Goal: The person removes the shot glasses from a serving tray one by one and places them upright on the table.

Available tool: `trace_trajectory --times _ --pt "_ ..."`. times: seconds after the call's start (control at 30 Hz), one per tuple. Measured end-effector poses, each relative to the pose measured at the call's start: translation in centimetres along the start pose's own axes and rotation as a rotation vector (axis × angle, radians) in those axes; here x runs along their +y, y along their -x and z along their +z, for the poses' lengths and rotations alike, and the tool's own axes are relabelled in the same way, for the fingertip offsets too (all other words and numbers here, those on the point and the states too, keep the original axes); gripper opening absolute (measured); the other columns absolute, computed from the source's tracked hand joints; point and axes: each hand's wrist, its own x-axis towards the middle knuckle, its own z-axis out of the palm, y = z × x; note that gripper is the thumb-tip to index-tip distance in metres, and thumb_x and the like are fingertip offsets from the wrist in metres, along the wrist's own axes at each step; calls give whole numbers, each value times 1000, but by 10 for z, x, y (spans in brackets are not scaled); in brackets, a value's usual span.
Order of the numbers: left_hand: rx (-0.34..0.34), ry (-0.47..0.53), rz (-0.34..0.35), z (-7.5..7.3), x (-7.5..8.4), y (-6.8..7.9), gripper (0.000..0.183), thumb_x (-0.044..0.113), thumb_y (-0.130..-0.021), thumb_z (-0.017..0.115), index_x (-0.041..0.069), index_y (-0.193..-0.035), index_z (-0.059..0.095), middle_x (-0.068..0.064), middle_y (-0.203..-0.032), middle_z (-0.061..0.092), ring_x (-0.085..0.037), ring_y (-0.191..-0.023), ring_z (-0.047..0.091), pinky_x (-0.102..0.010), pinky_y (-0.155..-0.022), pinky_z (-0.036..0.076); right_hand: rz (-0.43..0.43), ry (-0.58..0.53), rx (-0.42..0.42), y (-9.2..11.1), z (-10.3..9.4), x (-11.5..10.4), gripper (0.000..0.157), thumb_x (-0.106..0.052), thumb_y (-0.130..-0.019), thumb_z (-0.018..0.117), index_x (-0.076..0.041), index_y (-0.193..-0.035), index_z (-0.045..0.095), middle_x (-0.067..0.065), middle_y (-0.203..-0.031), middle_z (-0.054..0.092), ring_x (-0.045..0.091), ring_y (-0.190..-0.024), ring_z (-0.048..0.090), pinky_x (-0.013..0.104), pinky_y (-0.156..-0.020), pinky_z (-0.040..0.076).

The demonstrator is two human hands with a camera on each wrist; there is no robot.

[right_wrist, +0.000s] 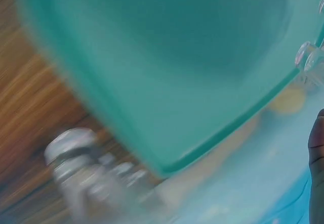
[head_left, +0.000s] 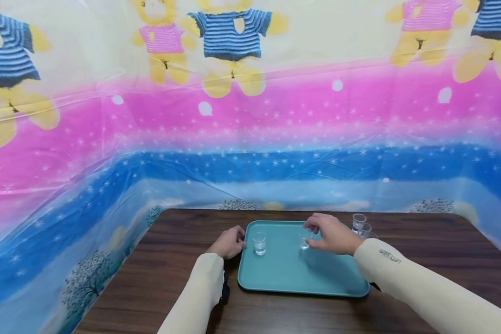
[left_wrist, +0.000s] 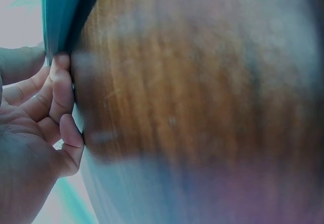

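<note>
A teal tray (head_left: 275, 278) lies on the wooden table. At its left rim is my left hand (head_left: 230, 243); in the left wrist view its thumb and fingers (left_wrist: 62, 90) pinch the rim from both sides. A small clear glass (head_left: 260, 244) stands upright on the tray near that hand. My right hand (head_left: 331, 234) reaches over the tray, thumb and fingers spread around a second clear glass (head_left: 304, 240). In the right wrist view a finger (right_wrist: 317, 163) sits apart from this glass (right_wrist: 310, 62); any thumb contact is hidden.
Several more clear glasses (head_left: 358, 221) stand on the table (head_left: 426, 246) beyond the tray's right side, partly behind my right wrist; they appear blurred in the right wrist view. A printed curtain (head_left: 275, 125) with bears hangs behind and beside the table.
</note>
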Motion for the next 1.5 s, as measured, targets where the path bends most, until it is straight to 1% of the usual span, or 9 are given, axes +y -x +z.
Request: trace_trajectory --times 0.13,0.3,0.43,0.57,0.8,1.0,1.1,1.37,1.5 --pt "1 -2 0 -1 0 1 28 9 -95 57 0 -121 51 -7 -89 55 -19 -76 54 -35 -65 45 39 25 -1 16 -15 16 26 -19 -82 74 -13 -106 64 -5 -96 58 16 -86 59 33 -73 49" --pt "6 -8 2 -1 0 2 29 10 -95 57 0 -121 51 -7 -91 55 -18 -79 54 -35 -67 45 62 46 11 38 -30 32 26 -19 -82 74 -13 -105 65 -5 -94 58 15 -83 58 32 -70 49" --pt "11 -10 -7 -1 -1 1 28 10 -95 58 0 -121 51 -7 -90 55 -19 -78 54 -36 -66 45 75 59 16 53 -39 40 25 -19 -82 74 -13 -105 65 -7 -91 56 14 -80 56 30 -67 48" --pt "18 -6 -7 -1 -1 1 28 10 -95 58 0 -120 52 -7 -89 55 -18 -76 54 -35 -65 45 75 61 15 63 -44 44 24 -19 -82 74 -12 -104 65 -9 -88 55 13 -78 56 29 -66 48" --pt "27 -10 11 0 -3 2 27 9 -94 58 0 -119 52 -6 -86 55 -18 -74 54 -34 -63 44 72 44 9 78 -49 53 23 -16 -81 75 -11 -102 65 -7 -86 58 7 -75 55 27 -64 48" --pt "28 -12 13 1 -1 2 27 8 -94 59 0 -119 52 -6 -87 56 -18 -76 54 -34 -64 45 47 60 28 95 -55 58 22 -13 -80 75 -10 -100 66 -5 -83 58 8 -71 54 26 -61 47" --pt "26 -15 13 0 2 3 27 8 -94 58 0 -119 52 -6 -87 56 -18 -76 54 -34 -64 45 64 49 37 105 -57 59 21 -12 -80 74 -9 -100 67 -6 -82 57 7 -70 53 25 -60 47" --pt "29 -11 21 1 4 1 26 7 -94 58 -1 -118 52 -7 -86 56 -18 -75 54 -34 -64 45 76 20 33 129 -53 64 22 -10 -80 75 -8 -101 67 -9 -80 55 3 -67 50 25 -58 45" --pt "29 -11 20 2 4 0 26 7 -94 58 -1 -118 52 -6 -85 55 -18 -75 54 -33 -63 45 100 38 32 137 -48 68 26 -11 -79 75 -8 -103 67 -10 -79 54 2 -67 50 25 -58 45"
